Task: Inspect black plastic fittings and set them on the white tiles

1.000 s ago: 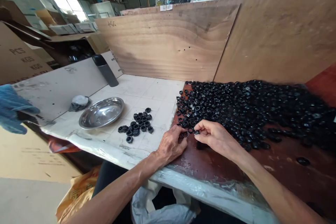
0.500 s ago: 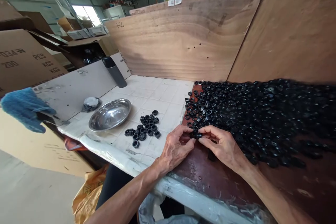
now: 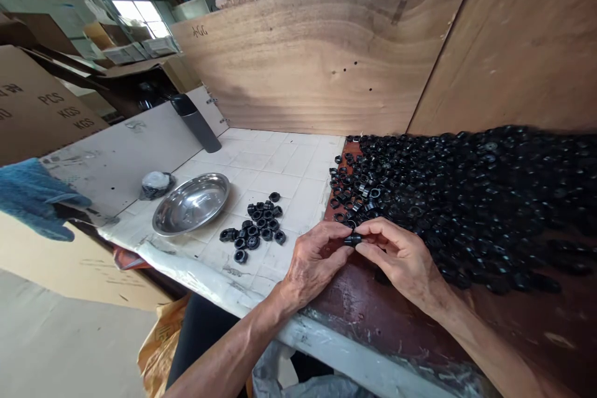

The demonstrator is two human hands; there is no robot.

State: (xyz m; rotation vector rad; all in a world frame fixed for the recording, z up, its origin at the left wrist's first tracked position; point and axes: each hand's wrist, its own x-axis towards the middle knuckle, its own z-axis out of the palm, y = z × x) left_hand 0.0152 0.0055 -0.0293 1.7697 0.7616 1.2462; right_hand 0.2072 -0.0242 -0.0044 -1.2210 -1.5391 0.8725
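Note:
Between the fingertips of both hands is a small black ribbed plastic part [image 3: 352,240], held just above the dark red board [image 3: 354,305]. My left hand [image 3: 313,261] pinches it from the left with thumb and fingers. From the right, my right hand [image 3: 398,255] pinches the same part; the fingertips of the two hands nearly meet. A thin ring edge shows just behind the fingers. A large heap of black ring-shaped plastic parts [image 3: 466,199] spreads to the right and behind my hands. On the white surface left of them sits a small cluster of similar black parts [image 3: 253,241].
A shallow steel bowl [image 3: 191,205] stands on the white tabletop [image 3: 280,158]. Behind it are a wrapped white lump [image 3: 156,183] and a dark grey bottle [image 3: 198,125]. A blue cloth glove [image 3: 37,196] hangs over the left side board. Plywood panels [image 3: 321,62] wall off the back.
The view has shifted slightly. My fingertips have drawn closer together around the black part, and more of its ribbed side shows. The loose parts on the white surface have not visibly moved.

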